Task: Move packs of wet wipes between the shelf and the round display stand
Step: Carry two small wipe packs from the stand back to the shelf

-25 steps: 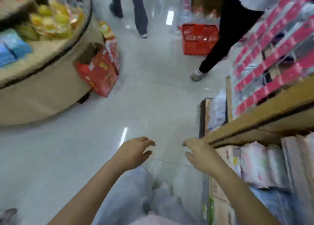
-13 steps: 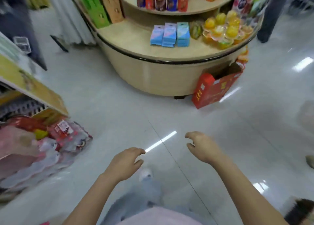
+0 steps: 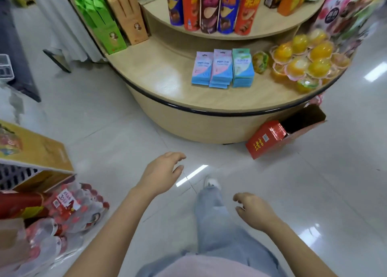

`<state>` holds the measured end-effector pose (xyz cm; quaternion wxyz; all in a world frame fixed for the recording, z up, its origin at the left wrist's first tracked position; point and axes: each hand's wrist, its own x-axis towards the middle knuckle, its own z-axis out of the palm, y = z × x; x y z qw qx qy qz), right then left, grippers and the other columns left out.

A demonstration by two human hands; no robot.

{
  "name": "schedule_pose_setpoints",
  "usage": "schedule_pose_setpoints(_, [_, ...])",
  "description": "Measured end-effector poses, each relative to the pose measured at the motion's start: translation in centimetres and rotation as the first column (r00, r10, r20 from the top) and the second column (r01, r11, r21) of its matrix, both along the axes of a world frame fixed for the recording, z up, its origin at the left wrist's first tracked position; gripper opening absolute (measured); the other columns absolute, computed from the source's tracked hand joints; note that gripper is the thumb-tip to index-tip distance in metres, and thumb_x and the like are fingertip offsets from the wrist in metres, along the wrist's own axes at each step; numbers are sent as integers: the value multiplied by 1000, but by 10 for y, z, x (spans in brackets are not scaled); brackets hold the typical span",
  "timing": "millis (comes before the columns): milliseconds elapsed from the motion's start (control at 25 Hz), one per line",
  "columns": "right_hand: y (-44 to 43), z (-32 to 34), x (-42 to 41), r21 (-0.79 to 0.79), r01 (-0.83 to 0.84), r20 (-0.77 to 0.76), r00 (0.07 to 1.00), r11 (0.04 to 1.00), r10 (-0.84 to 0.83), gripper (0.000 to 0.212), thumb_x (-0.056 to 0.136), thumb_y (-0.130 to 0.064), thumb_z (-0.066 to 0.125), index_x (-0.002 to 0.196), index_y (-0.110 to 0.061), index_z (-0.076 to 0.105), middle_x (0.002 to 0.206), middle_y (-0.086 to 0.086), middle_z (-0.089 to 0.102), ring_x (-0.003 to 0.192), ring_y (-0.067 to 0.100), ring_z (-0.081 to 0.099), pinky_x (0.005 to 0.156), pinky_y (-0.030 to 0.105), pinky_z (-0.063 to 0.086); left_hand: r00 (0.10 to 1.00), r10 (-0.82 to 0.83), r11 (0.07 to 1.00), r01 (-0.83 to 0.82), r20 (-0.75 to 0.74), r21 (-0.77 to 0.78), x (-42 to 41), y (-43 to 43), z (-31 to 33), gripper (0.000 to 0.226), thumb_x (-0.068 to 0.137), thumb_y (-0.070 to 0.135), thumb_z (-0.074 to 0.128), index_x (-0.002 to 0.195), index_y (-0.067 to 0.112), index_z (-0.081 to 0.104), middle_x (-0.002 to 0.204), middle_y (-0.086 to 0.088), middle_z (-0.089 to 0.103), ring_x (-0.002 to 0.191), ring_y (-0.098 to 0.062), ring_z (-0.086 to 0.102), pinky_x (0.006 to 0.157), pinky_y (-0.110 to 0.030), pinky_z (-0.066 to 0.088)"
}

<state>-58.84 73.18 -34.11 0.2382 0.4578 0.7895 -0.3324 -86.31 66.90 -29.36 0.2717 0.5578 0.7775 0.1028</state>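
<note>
Grip status: neither grip holds anything. The left hand (image 3: 161,173) and the right hand (image 3: 254,210) hang over the floor (image 3: 117,142) with fingers loosely curled and clear of every object. The left hand is extended further forward; the right hand sits lower and closer to the body, beside the person's forward leg (image 3: 211,211). Beyond the hands, a red carton (image 3: 266,138) lies tipped on the floor against the base of the round display stand (image 3: 188,107). The packs of wet wipes (image 3: 222,69) rest on the stand's lower tier, set back from its black rim, in three short stacks touching side by side: two pink-and-blue, one green-and-blue. Jelly cups (image 3: 303,61) sit just beside them on the right. From the grips the packs lie straight ahead and well apart, to the right of the left hand's line and slightly left of the right hand's line. Each pack's long axis runs away from the person toward the stand's centre, hang-tab end farthest. Judgement: the person must close the gap before either grip can reach. The left hand leads, but the right hand is better aligned with the green stack, and the near short edges offer the first purchase.
</note>
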Motion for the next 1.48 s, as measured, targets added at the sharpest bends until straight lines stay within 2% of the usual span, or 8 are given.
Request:
schedule_pose_setpoints(280, [217,15,-105,35,-38,-19,999,999,38,32,89,-20,50,119,-13,57,119,10,63,108,29,59,86,34,46,991,29,986,-7,131,-169,-42,135,-28,36,94,28,47,129,24,51,129,6,56,112,-11,55,92,-25,43])
schedule_pose_setpoints(520, [352,27,-178,133,261,-196,953,956,-232,34,89,-16,55,122,-10,56,118,12,62,104,27,59,83,29,41,983,95,986,-72,159,-150,-101,271,-41,38,90,28,51,128,23,51,120,1,60,108,-20,59,88,-28,46])
schedule_pose_setpoints(680, [389,13,-194,110,511,-284,838,852,-466,43,89,-15,55,130,-8,49,127,14,56,113,28,55,88,27,39,992,80,993,-71,93,-92,-128,379,-49,42,91,34,50,129,17,48,126,-6,57,110,-27,57,85,-36,46])
schedule_pose_setpoints(880, [425,-10,-188,194,766,-352,637,613,-686,59,82,-20,66,134,-4,42,126,20,50,120,34,45,96,35,36,988,67,975,-36,137,-219,-107,465,-67,67,82,62,50,127,13,42,129,-6,50,115,-28,52,83,-38,43])
schedule_pose_setpoints(1080, [463,-32,-195,145,778,-270,626,611,-732,90,68,-44,77,137,-6,33,130,17,48,122,35,44,98,49,41,973,216,943,-186,84,-276,-84,490,-84,93,67,64,67,132,8,32,133,-10,37,122,-32,42,86,-42,44])
schedule_pose_setpoints(1160, [470,-42,-199,79,790,-290,602,609,-744,85,62,-47,78,128,-8,41,123,13,56,114,33,53,91,51,47,966,250,936,-225,59,-271,-80,494,-86,89,66,55,75,127,4,35,131,-12,37,119,-34,44,83,-41,45])
schedule_pose_setpoints(1280, [482,-47,-198,12,821,-277,551,571,-787,70,62,-36,83,117,-9,50,116,10,64,106,28,61,85,41,51,942,330,908,-298,64,-293,-73,496,-87,82,68,45,78,124,0,37,131,-15,37,114,-36,50,81,-41,45])
schedule_pose_setpoints(1480, [480,-46,-190,59,840,-270,534,540,-801,59,64,-26,85,109,-5,52,110,11,65,98,28,62,68,30,41,888,452,870,-415,91,-266,-69,488,-82,66,71,36,78,115,6,40,116,-9,51,105,-31,55,68,-36,38])
